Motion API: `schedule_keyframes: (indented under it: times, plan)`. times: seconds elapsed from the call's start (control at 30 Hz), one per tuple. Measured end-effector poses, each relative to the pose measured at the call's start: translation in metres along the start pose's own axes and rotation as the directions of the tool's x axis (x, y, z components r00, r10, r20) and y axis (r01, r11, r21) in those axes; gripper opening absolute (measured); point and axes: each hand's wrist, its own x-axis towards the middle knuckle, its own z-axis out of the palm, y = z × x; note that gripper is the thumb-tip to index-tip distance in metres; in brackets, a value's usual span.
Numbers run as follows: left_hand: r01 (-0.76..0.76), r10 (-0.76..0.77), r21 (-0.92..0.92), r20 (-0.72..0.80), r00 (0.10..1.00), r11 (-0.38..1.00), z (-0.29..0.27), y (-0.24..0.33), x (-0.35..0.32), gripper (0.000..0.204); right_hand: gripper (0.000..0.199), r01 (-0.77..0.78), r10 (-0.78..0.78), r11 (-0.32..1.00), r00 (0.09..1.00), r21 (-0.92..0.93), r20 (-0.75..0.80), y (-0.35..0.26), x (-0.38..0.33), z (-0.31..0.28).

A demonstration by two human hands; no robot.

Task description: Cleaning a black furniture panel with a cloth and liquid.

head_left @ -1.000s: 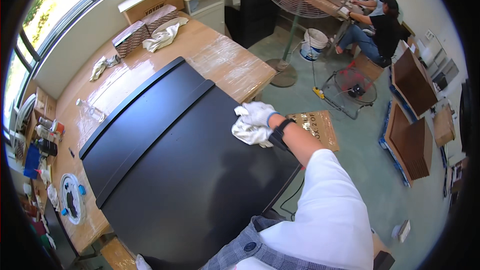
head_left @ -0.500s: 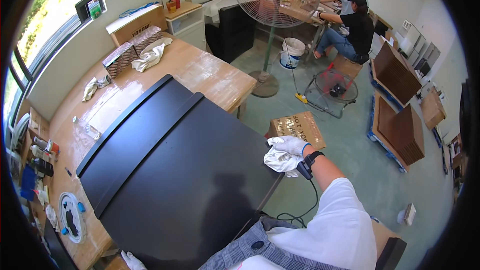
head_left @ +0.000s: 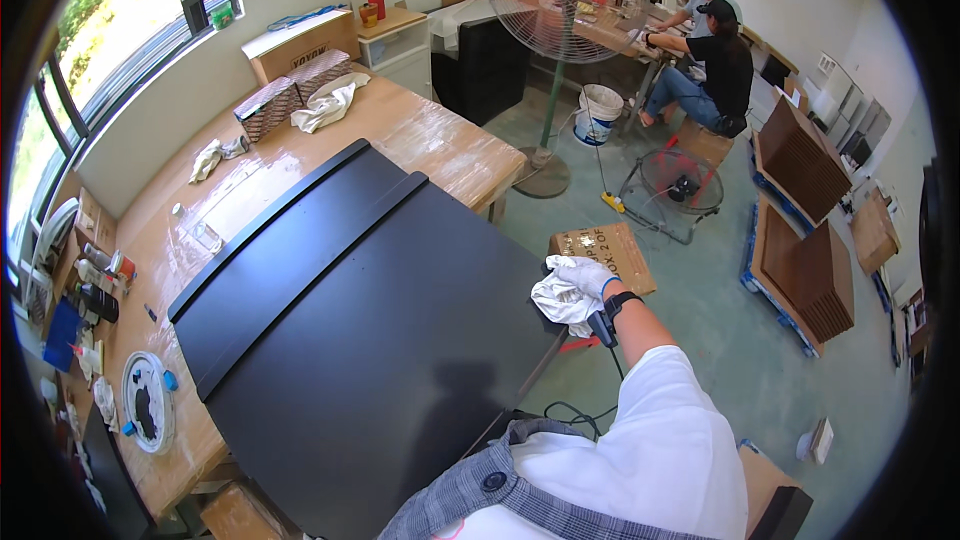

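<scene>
A large black panel (head_left: pixel 390 310) with two raised strips across its far left side lies tilted from my body over the work table (head_left: pixel 215 440). At its right corner my right hand (head_left: pixel 587 276), in a white glove, is closed on a crumpled white cloth (head_left: pixel 560 302). The cloth rests against the panel's edge. A black device is strapped to my right wrist, with a cable hanging down. My left hand is out of view.
Two people (head_left: pixel 715 75) sit at a far bench. A tall fan (head_left: pixel 560 0), a bucket (head_left: pixel 598 112), a low fan (head_left: pixel 672 185) and a cardboard box (head_left: pixel 605 252) stand on the floor. Brown panel stacks (head_left: pixel 805 270) sit on pallets at right. Bottles and a round white lid (head_left: pixel 150 405) lie at left.
The view has shifted slightly, moving the scene right and down. My left glove, seen at the lower edge before, has left the picture. My right hand stays at the panel's corner with the cloth.
</scene>
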Motion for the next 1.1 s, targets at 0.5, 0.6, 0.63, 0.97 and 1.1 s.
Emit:
schedule_keyframes:
  times: [0.5,0.6,0.63,0.97,1.1]
  plan:
    - [0.715,-0.582,-0.530,0.430,0.690,0.456,-0.079,0.112,-0.030,0.045,0.044,-0.049,0.160,0.680,0.984,0.731,-0.083,0.062,-0.035,0.001]
    - [0.785,-0.630,-0.515,0.493,0.600,0.345,-0.090,0.127,-0.014,0.043,0.040,-0.011,0.116,0.556,0.991,0.831,-0.064,0.079,-0.021,-0.006]
    - [0.778,-0.637,-0.527,0.478,0.605,0.342,-0.088,0.125,-0.013,0.042,0.040,0.006,0.092,0.573,0.993,0.820,-0.072,0.076,-0.015,-0.002]
    - [0.742,-0.651,-0.629,0.466,0.598,0.231,-0.083,0.142,0.042,0.041,0.046,-0.032,0.011,0.533,0.999,0.846,0.031,0.048,0.041,0.025]
    - [0.700,-0.599,-0.689,0.483,0.639,0.191,-0.071,0.141,0.067,0.041,0.046,-0.038,-0.030,0.567,0.997,0.823,0.067,0.034,0.062,0.033]
